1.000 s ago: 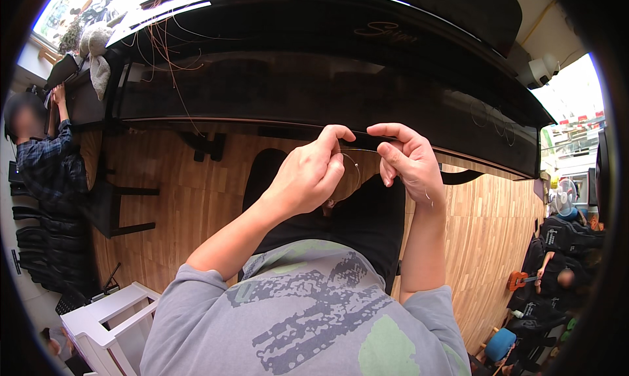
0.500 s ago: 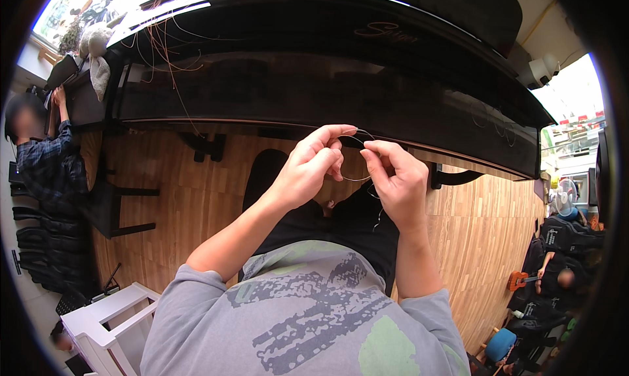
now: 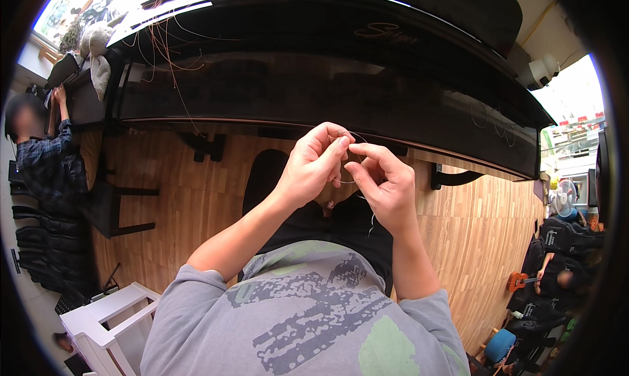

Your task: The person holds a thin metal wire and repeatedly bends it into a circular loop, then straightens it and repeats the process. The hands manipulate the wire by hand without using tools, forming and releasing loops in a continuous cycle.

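Observation:
A thin wire string [image 3: 347, 182], bent into a small loop, is held up in front of me below the piano's edge. My left hand [image 3: 308, 169] pinches one side of the loop between thumb and fingers. My right hand [image 3: 390, 186] is closed on the other side, its thumb and forefinger pressed together close to the left fingertips. A pale loose end hangs below the right hand. Where the ends meet is hidden behind my fingers.
A black piano [image 3: 295, 87] stretches across in front of me. Several loose copper-coloured strings [image 3: 164, 55] lie on its left part, and thin coiled strings [image 3: 495, 123] on its right. A seated person [image 3: 49, 153] is at far left; a white stand [image 3: 108, 320] stands lower left.
My right hand has moved left, bringing its fingertips nearer to the left ones. The left thumb has come up against the forefinger, and the loop looks smaller.

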`<action>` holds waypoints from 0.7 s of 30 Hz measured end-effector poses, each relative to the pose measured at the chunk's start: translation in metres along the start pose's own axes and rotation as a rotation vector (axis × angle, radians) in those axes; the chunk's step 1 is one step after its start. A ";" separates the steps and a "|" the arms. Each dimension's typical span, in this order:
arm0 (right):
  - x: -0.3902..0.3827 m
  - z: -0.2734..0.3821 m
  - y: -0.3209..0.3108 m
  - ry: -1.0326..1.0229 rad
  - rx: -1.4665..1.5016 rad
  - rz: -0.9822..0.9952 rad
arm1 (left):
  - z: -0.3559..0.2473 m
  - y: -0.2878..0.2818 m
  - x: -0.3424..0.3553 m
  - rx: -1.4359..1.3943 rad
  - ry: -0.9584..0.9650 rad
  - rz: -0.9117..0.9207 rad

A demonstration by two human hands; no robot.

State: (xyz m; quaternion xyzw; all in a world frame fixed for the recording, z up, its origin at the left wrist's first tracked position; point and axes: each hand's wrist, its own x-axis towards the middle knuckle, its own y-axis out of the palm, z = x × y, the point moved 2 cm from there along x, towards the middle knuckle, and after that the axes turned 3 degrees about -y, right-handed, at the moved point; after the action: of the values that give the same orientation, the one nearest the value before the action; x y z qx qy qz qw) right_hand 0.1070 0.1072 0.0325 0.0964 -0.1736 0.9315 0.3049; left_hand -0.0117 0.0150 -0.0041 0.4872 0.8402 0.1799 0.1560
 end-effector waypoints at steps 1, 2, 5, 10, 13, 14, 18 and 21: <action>-0.002 0.001 -0.002 0.146 0.158 0.061 | 0.000 -0.001 0.001 0.014 0.020 -0.030; -0.004 0.000 -0.003 0.169 0.239 0.123 | 0.000 -0.002 0.001 0.029 0.039 -0.059; -0.010 -0.004 -0.009 0.178 0.419 0.298 | -0.001 -0.005 0.003 0.070 0.063 -0.109; -0.009 0.013 -0.011 -0.085 0.098 0.221 | -0.003 -0.003 0.003 0.148 0.067 -0.142; -0.010 0.020 -0.013 -0.192 -0.055 0.127 | -0.004 -0.002 0.001 0.197 0.083 -0.160; -0.011 0.018 -0.013 -0.222 -0.110 0.088 | -0.005 -0.002 0.000 0.219 0.088 -0.172; -0.015 0.014 -0.005 -0.344 -0.325 -0.121 | -0.006 0.002 0.000 0.256 0.123 -0.176; -0.016 0.014 0.002 -0.466 -0.668 -0.162 | -0.002 0.004 -0.002 0.067 0.104 -0.064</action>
State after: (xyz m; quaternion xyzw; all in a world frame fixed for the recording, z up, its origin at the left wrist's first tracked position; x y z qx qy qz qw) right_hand 0.1192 0.0920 0.0402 0.2138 -0.5226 0.7502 0.3441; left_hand -0.0087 0.0145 0.0000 0.4549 0.8680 0.1716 0.1012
